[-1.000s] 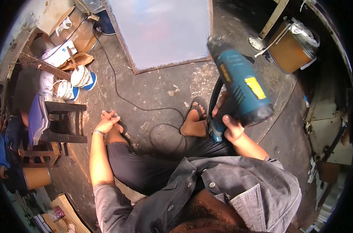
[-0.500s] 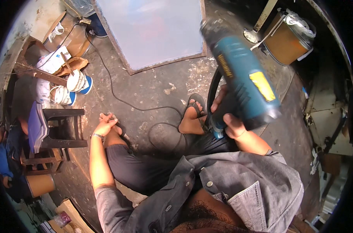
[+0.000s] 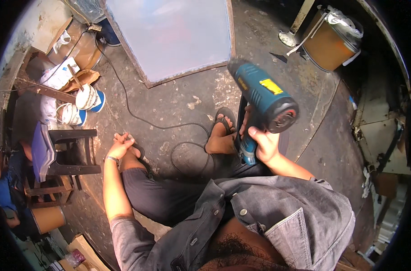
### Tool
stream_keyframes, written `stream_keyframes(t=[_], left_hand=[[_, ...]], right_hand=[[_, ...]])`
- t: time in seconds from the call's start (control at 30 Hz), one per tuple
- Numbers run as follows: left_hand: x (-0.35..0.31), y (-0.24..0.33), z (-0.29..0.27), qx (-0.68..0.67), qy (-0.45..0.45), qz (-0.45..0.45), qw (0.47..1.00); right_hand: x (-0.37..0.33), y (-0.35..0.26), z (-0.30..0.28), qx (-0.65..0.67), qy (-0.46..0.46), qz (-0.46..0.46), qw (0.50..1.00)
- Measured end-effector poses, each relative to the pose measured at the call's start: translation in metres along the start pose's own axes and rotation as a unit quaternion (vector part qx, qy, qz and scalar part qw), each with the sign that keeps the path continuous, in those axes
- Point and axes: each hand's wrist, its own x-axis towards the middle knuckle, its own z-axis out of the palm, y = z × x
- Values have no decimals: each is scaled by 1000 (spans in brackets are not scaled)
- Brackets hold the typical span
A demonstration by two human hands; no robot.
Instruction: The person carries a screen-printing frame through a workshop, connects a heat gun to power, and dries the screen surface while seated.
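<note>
My right hand [image 3: 262,137] is wrapped round the handle of a teal heat gun [image 3: 265,92] with a yellow label. The gun is tilted, its dark nozzle end pointing up and left toward a wood-framed pale screen [image 3: 171,40], apart from it. The vented rear end of the gun faces me. My left hand [image 3: 122,145] rests by my left foot with its fingers loosely apart and nothing visible in them. A black cord [image 3: 129,97] lies in loops on the floor between my feet.
Two paint tubs [image 3: 89,97] stand at the left, near a dark plastic stool [image 3: 74,151] with a purple-and-white top. Another person in blue [image 3: 4,189] is at the far left. A brown drum [image 3: 327,43] with plastic in it stands at the back right.
The heat gun has swung lower and slightly left in my right hand, and its rear end has turned toward me. My left hand has hardly moved.
</note>
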Motion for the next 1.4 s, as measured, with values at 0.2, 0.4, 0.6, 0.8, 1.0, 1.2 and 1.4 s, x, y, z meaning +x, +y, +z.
stream_keyframes(t=[0.2, 0.4, 0.6, 0.8, 1.0, 1.2, 1.4], left_hand=[[-13, 27, 4, -17, 9, 4, 1000], [-7, 13, 2, -18, 24, -9, 1000], [-4, 4, -2, -11, -9, -34, 999], [-5, 8, -2, -26, -7, -43, 999], [-3, 2, -5, -35, -9, -37, 999], [-12, 21, 5, -87, 11, -18, 996], [9, -16, -6, -125, -6, 11, 992]], right_hand=[[-11, 17, -2, -2, -3, 28, 1000], [5, 13, -2, -325, -244, -200, 891], [20, 15, 29, -297, -197, -269, 895], [11, 9, 47, -151, -229, -274, 922], [-11, 22, 56, 35, -286, 9, 957], [14, 0, 67, 28, -280, -89, 955], [37, -10, 73, -87, -279, -294, 910]])
